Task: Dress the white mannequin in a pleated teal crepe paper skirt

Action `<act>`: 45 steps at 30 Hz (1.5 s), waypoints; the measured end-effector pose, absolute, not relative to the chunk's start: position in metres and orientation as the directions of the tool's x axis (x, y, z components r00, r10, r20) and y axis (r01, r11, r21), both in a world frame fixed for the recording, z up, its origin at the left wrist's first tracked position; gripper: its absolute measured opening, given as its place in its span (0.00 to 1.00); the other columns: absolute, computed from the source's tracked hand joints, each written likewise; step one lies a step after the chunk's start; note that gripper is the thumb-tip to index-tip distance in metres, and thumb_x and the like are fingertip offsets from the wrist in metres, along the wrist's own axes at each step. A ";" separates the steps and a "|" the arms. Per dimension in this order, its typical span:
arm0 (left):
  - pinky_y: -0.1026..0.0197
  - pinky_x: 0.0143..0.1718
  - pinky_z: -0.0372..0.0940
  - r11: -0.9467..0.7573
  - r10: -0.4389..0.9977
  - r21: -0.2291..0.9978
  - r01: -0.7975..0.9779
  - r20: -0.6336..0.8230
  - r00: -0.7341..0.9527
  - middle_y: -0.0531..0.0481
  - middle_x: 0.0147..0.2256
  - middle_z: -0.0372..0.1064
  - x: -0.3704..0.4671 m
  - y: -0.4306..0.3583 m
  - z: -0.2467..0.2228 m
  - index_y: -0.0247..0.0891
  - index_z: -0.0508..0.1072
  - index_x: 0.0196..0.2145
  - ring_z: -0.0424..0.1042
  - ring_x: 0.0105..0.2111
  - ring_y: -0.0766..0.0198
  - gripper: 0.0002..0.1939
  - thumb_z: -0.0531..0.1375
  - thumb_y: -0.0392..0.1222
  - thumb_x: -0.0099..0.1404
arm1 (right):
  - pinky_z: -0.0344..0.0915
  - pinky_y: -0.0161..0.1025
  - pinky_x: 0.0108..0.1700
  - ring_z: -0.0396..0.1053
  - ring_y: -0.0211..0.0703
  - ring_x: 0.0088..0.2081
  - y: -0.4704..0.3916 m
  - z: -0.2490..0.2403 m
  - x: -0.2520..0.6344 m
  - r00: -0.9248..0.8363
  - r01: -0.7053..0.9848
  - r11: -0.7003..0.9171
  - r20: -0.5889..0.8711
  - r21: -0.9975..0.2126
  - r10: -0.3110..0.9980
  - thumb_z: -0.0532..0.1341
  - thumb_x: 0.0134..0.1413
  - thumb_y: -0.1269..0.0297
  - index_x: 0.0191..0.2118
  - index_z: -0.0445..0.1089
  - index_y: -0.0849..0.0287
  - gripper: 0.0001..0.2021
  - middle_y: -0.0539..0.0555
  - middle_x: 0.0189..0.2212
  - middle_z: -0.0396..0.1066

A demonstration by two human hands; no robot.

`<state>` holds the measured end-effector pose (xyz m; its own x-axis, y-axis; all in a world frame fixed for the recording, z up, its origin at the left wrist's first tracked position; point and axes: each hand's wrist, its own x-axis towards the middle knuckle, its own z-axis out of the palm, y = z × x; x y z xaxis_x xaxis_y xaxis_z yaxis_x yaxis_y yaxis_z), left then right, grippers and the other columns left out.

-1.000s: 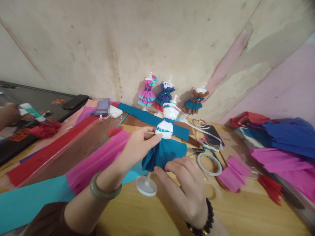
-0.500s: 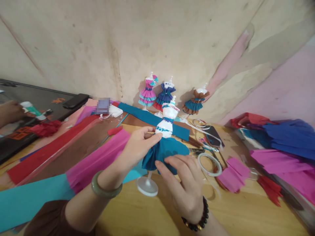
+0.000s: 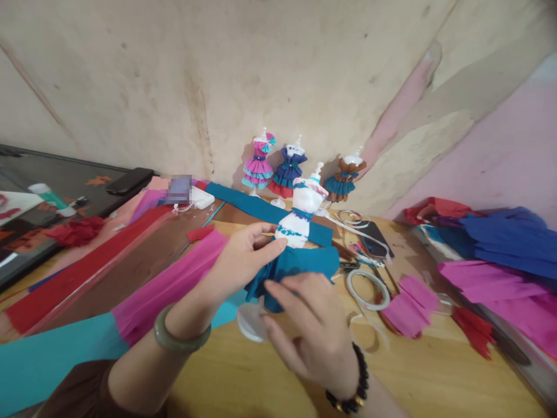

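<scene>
In the middle of the head view, a small white dress form (image 3: pixel 299 217) leans to the right on its round clear base (image 3: pixel 251 323). Teal crepe paper (image 3: pixel 300 261) hangs in folds around its lower body as a skirt. At the form's hip, my left hand (image 3: pixel 243 255) pinches the paper's top edge against the form, thumb in front. My right hand (image 3: pixel 311 325) is at the front of the skirt, fingers apart and slightly bent, with the fingertips at the folds. Part of the skirt and base is hidden behind it.
Dressed mini forms in pink (image 3: pixel 257 165), navy (image 3: pixel 289 171) and brown (image 3: pixel 348 177) stand by the wall. Crepe strips, including a red one (image 3: pixel 87 267), lie left. A tape roll (image 3: pixel 368 289) and pink paper (image 3: pixel 411 307) lie right. A glue stick (image 3: pixel 50 198) is far left.
The dress form has tipped further right. My right hand has shifted left across the skirt front. Another person's hand, seen by the glue stick at far left, has gone out of view.
</scene>
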<state>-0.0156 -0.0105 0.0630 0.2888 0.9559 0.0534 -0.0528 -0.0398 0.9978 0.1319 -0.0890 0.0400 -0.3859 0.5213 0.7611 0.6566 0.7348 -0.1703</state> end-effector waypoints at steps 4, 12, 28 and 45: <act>0.57 0.42 0.67 -0.092 0.902 0.995 -0.050 0.104 0.419 0.45 0.39 0.78 -0.017 -0.012 0.065 0.35 0.72 0.45 0.76 0.39 0.57 0.17 0.63 0.46 0.61 | 0.65 0.51 0.49 0.69 0.49 0.44 -0.079 0.050 0.154 -0.026 0.726 0.557 0.793 -0.404 0.609 0.62 0.58 0.70 0.46 0.66 0.57 0.11 0.58 0.40 0.72; 0.58 0.44 0.68 -0.069 0.858 0.993 -0.099 0.110 0.501 0.44 0.43 0.78 -0.008 -0.016 0.059 0.36 0.73 0.47 0.76 0.44 0.56 0.16 0.63 0.44 0.63 | 0.69 0.52 0.50 0.73 0.51 0.48 -0.065 0.041 0.156 0.150 0.374 0.314 0.391 -0.873 0.908 0.64 0.55 0.60 0.61 0.56 0.55 0.30 0.59 0.47 0.74; 0.55 0.51 0.67 0.008 0.824 0.996 -0.093 0.046 0.564 0.42 0.48 0.77 -0.011 -0.019 0.073 0.36 0.72 0.50 0.74 0.49 0.54 0.22 0.65 0.37 0.58 | 0.66 0.56 0.53 0.70 0.52 0.49 -0.064 0.038 0.157 0.130 0.384 0.305 0.378 -0.872 0.917 0.63 0.55 0.62 0.58 0.59 0.57 0.26 0.61 0.50 0.71; 0.54 0.49 0.69 -0.009 0.841 0.996 -0.089 0.056 0.539 0.42 0.47 0.77 -0.011 -0.014 0.063 0.36 0.72 0.51 0.75 0.48 0.53 0.21 0.65 0.41 0.61 | 0.70 0.47 0.46 0.74 0.48 0.42 -0.063 0.050 0.164 0.020 0.435 0.325 0.370 -0.840 0.929 0.63 0.56 0.62 0.51 0.68 0.57 0.17 0.57 0.45 0.76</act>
<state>-0.0110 -0.0138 0.0634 0.5388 0.8406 0.0557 -0.0890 -0.0090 0.9960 0.1635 -0.0630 0.0501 0.0198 0.9288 0.3700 0.4348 0.3252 -0.8397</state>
